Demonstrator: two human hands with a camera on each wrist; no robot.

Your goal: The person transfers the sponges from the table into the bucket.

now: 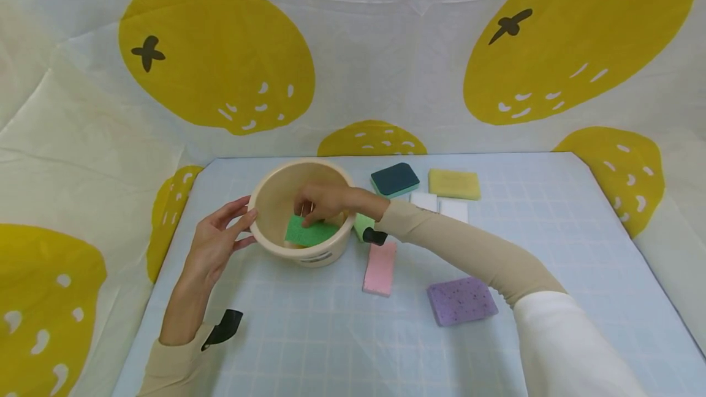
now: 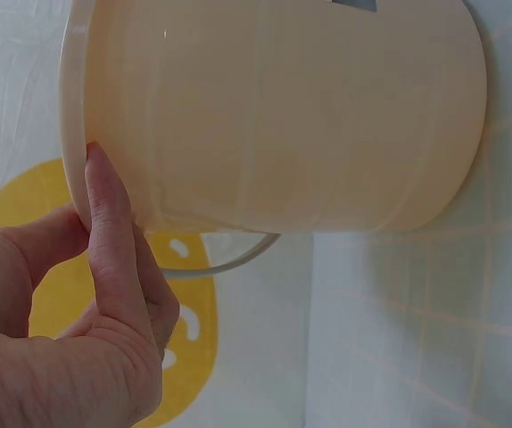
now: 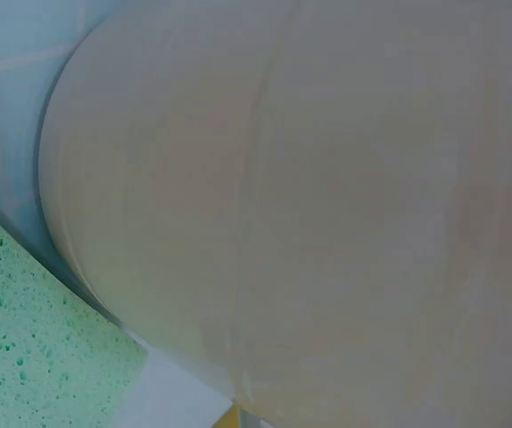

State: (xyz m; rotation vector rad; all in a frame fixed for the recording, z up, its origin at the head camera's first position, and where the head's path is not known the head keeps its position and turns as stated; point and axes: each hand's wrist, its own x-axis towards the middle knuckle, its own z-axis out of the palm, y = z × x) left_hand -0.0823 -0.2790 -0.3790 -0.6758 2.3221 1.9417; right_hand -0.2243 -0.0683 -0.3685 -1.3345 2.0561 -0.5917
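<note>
A cream bucket (image 1: 325, 256) stands at the left of the table, tilted toward the viewer in the head view. My left hand (image 1: 217, 241) grips its left rim, thumb on one side and fingers against the outer wall (image 2: 283, 116). My right hand (image 1: 322, 202) reaches inside over the right rim. Its thumb and fingers pinch a green sponge (image 1: 310, 233), which has a yellow edge showing below. In the right wrist view the bucket's wall hides that hand; a pale green sponge (image 3: 42, 330) lies outside beside the base.
To the right of the bucket lie a pink sponge (image 1: 379, 268), a purple sponge (image 1: 462, 301), a dark-topped sponge (image 1: 394, 179), a yellow sponge (image 1: 455, 184) and two white blocks (image 1: 453, 210), partly behind my right arm. A patterned curtain (image 1: 386, 78) hangs behind the table.
</note>
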